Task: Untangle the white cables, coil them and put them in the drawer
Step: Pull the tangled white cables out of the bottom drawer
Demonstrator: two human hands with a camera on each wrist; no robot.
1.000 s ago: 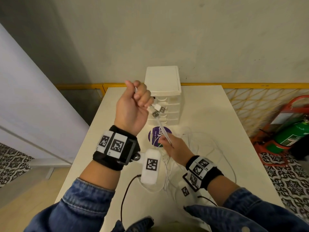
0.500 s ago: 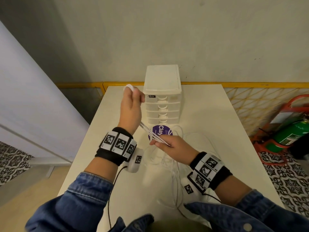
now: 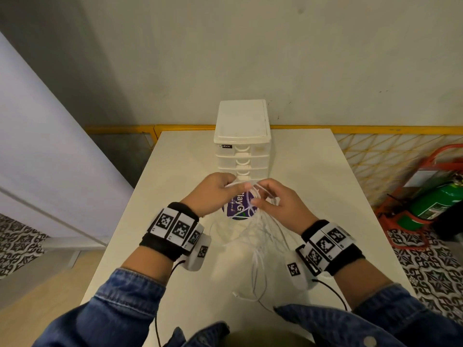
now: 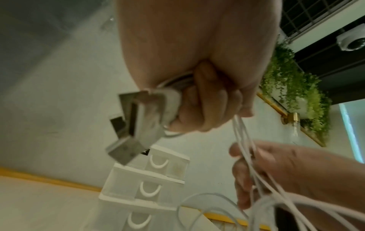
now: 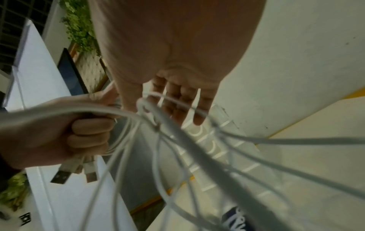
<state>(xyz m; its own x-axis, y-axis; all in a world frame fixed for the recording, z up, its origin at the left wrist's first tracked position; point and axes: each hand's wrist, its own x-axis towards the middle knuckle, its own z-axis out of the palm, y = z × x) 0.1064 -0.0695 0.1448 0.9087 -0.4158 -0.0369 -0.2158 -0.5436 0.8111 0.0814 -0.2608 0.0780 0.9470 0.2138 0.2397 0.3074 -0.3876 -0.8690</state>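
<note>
Several tangled white cables (image 3: 260,236) hang from both hands down to the white table (image 3: 313,186). My left hand (image 3: 220,189) grips a bunch of them in a fist, and their USB plugs (image 4: 136,125) stick out below the curled fingers (image 4: 207,109). Just to its right, my right hand (image 3: 265,196) pinches the strands between thumb and fingers, with cables running across the fingers (image 5: 177,106). The white drawer unit (image 3: 241,146) stands right behind the hands, all its drawers closed. One loose cable end (image 3: 236,294) lies near the table's front edge.
A round purple sticker (image 3: 236,211) lies on the table under the hands. A wall stands behind the drawer unit. Off the table's right side are a yellow lattice fence (image 3: 375,156) and a green fire extinguisher (image 3: 436,204) in a red stand.
My left hand has come down from its raised position to just in front of the drawer unit. The right hand has moved forward to meet it, and the cables now bunch between them.
</note>
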